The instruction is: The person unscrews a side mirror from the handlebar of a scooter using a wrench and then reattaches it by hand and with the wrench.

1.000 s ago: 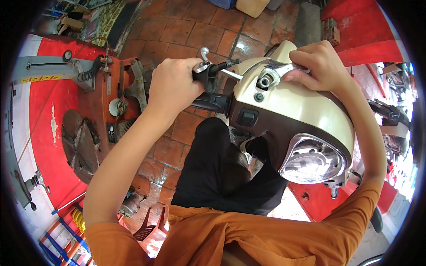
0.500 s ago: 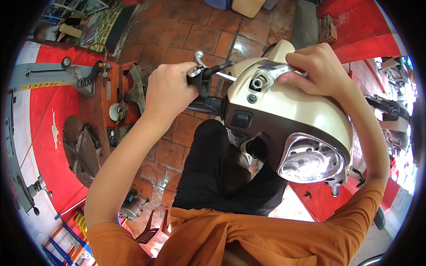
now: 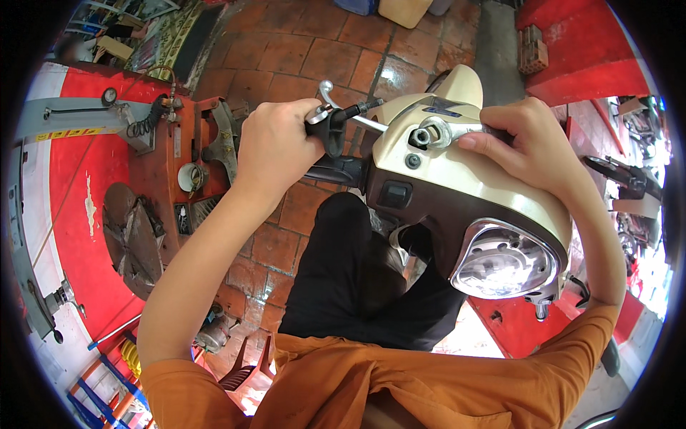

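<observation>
A cream and dark brown scooter's handlebar cover (image 3: 500,171) fills the middle right, its headlight (image 3: 506,259) facing me. My right hand (image 3: 532,139) is closed on the handle of a silver wrench (image 3: 448,132). The wrench's head sits around a metal nut (image 3: 423,137) on top of the cover. My left hand (image 3: 282,143) is closed round a black threaded stem (image 3: 364,106) with a rubber boot (image 3: 333,131); its threaded end points right, and the rest is hidden by my fingers. Just beyond are the silver brake lever (image 3: 326,87) and black handlebar grip (image 3: 336,171).
A red machine (image 3: 204,136) with a gauge and hose stands at the left. Bricks (image 3: 532,50) are stacked by the red wall at the far right. Parked motorbikes (image 3: 629,179) line the right side. Tubs (image 3: 404,11) stand on the tiled floor (image 3: 325,57) at the far side.
My right hand has swung the wrench handle down toward me, clockwise about the nut. My left hand still holds the stem in nearly the same place. The whole view has shifted slightly.
</observation>
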`<control>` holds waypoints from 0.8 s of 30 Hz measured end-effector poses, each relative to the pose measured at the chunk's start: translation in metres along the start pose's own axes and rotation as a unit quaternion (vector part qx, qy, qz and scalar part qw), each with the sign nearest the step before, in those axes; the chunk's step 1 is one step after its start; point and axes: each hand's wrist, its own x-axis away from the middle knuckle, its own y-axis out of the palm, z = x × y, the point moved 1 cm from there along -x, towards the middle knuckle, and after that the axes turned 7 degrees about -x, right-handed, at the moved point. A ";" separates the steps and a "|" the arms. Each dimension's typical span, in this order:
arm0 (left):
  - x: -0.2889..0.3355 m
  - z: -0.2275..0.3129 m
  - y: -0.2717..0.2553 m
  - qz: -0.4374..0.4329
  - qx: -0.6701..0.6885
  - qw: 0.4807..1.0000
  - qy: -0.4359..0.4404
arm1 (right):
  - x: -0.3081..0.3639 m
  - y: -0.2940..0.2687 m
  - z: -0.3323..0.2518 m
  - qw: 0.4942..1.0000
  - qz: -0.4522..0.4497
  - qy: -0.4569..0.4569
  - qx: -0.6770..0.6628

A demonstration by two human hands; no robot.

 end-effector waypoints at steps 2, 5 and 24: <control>-0.001 0.002 0.000 -0.015 -0.016 1.000 -0.017 | -0.001 -0.001 -0.001 1.000 0.002 -0.013 0.021; 0.002 0.003 -0.002 -0.017 -0.020 0.999 -0.025 | -0.006 -0.005 -0.002 0.997 0.001 -0.058 0.060; 0.000 0.003 0.003 -0.007 -0.027 1.000 -0.013 | -0.026 0.005 0.026 0.978 0.006 -0.193 0.080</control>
